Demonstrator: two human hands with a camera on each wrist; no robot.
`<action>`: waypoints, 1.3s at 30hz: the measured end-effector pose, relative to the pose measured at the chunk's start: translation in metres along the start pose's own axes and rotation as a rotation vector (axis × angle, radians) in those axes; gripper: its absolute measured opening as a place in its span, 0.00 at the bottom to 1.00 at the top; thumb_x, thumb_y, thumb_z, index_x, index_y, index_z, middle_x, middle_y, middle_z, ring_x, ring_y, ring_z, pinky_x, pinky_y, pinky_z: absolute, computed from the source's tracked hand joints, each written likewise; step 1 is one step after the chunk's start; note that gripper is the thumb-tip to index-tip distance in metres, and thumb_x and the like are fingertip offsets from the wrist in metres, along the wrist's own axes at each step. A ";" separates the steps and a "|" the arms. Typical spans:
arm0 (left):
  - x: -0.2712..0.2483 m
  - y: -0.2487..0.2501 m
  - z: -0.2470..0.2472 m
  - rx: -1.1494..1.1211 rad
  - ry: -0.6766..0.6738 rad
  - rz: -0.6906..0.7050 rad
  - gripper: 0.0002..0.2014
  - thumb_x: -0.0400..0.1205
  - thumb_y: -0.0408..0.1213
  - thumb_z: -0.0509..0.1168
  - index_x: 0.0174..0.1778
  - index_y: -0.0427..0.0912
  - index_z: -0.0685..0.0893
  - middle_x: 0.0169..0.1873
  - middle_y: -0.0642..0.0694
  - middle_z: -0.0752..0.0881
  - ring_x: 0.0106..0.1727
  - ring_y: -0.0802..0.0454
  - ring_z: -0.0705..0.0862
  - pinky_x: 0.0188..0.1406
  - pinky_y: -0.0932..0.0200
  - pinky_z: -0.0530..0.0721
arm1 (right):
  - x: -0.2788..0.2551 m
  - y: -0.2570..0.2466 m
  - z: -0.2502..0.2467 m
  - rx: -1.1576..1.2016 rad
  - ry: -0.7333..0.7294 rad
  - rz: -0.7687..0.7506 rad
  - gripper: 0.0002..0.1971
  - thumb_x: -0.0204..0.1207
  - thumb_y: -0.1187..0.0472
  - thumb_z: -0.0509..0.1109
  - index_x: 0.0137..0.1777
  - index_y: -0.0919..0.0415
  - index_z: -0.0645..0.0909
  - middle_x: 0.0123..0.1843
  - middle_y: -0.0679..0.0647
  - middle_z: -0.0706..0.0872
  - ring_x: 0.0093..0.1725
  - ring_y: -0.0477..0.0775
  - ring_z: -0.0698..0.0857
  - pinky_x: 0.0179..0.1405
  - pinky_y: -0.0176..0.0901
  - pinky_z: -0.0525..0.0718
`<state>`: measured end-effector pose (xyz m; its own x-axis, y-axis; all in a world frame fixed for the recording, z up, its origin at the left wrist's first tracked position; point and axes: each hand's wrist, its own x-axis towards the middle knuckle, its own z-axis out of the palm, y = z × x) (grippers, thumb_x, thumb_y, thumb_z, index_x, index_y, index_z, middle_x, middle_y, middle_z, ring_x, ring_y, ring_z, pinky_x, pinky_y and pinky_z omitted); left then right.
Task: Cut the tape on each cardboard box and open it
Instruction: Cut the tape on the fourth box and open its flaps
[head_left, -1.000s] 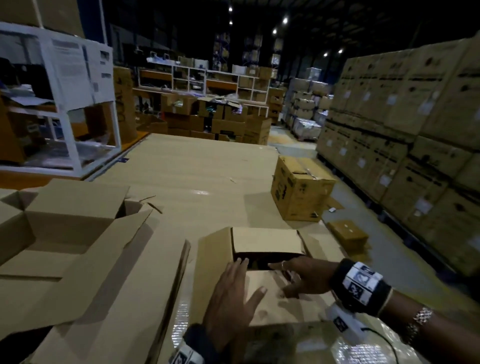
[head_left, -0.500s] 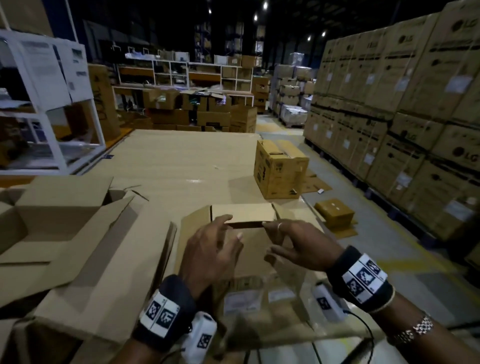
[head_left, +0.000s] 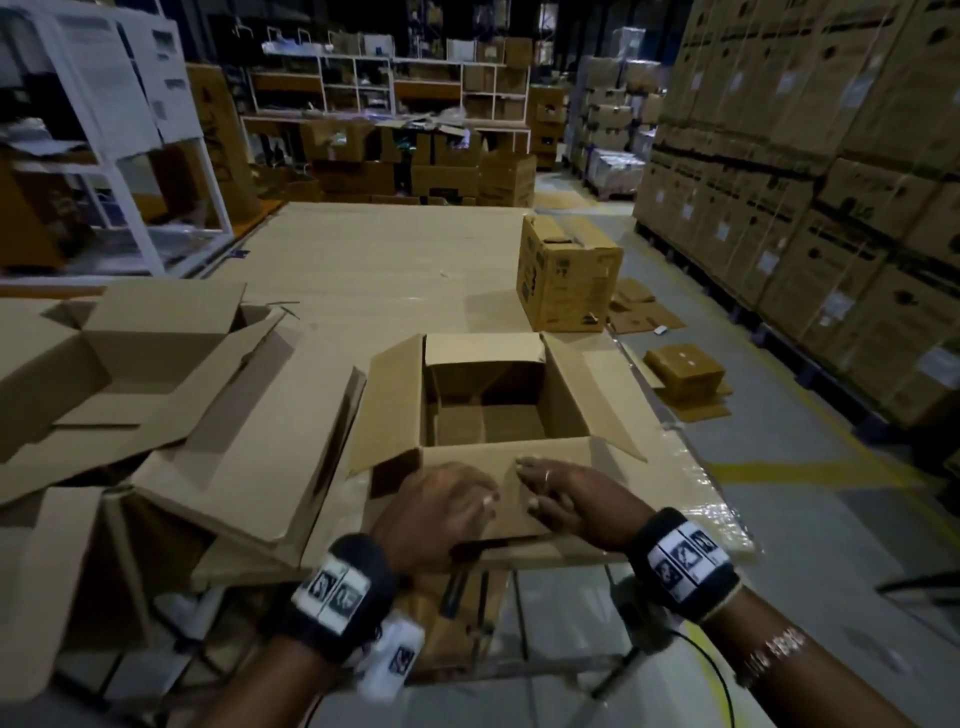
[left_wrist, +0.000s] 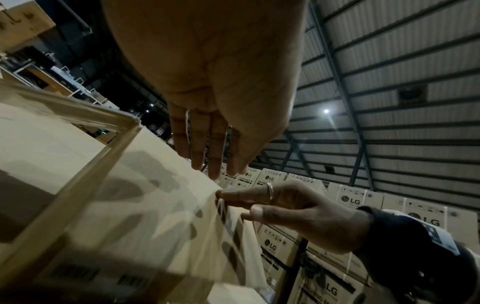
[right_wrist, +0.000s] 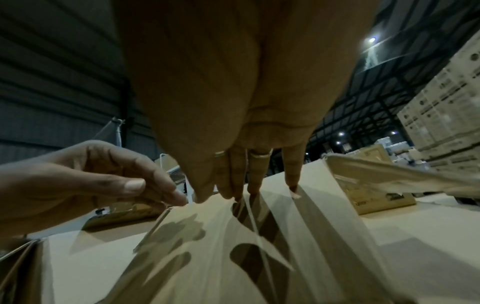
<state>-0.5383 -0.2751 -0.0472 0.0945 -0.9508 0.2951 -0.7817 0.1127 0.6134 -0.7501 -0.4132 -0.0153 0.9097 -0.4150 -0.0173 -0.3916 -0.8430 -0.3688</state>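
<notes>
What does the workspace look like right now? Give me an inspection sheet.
Surface: large table covered in flat cardboard sheeting.
Job's things: open box in front of the person, all four flaps spread, inside looks empty; sealed box upright at the table's far right edge.
Clutter: opened boxes piled on the left; flattened cardboard on the floor to the right.
Grippers: left hand and right hand both rest with straight fingers on the near flap; no cutter seen.
Cables: thin cable trailing from the right wrist camera.
Surroundings: dim warehouse, stacked cartons on the right, white shelving behind.
</notes>
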 end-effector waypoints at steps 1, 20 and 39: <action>0.006 -0.001 -0.001 0.029 0.008 -0.005 0.13 0.81 0.52 0.68 0.59 0.57 0.87 0.55 0.61 0.88 0.55 0.64 0.85 0.54 0.60 0.85 | 0.006 0.001 0.002 0.027 0.026 0.005 0.25 0.86 0.57 0.66 0.83 0.53 0.71 0.85 0.49 0.70 0.80 0.51 0.73 0.76 0.39 0.71; 0.064 -0.030 0.036 0.369 0.208 -0.168 0.10 0.87 0.48 0.64 0.53 0.50 0.89 0.49 0.50 0.90 0.53 0.47 0.85 0.69 0.47 0.72 | 0.070 0.036 0.039 0.016 0.455 0.184 0.12 0.80 0.52 0.68 0.57 0.51 0.91 0.49 0.52 0.92 0.48 0.60 0.87 0.51 0.57 0.85; 0.062 -0.043 -0.028 0.302 -0.234 -0.183 0.05 0.83 0.51 0.68 0.51 0.66 0.79 0.46 0.62 0.83 0.48 0.62 0.82 0.52 0.53 0.86 | 0.054 0.039 -0.008 0.117 0.170 0.267 0.10 0.84 0.55 0.69 0.51 0.57 0.90 0.46 0.51 0.91 0.47 0.52 0.88 0.50 0.48 0.86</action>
<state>-0.4816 -0.3307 -0.0349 0.1336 -0.9910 0.0054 -0.9138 -0.1211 0.3877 -0.7171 -0.4712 -0.0234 0.7368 -0.6756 0.0243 -0.5856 -0.6558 -0.4764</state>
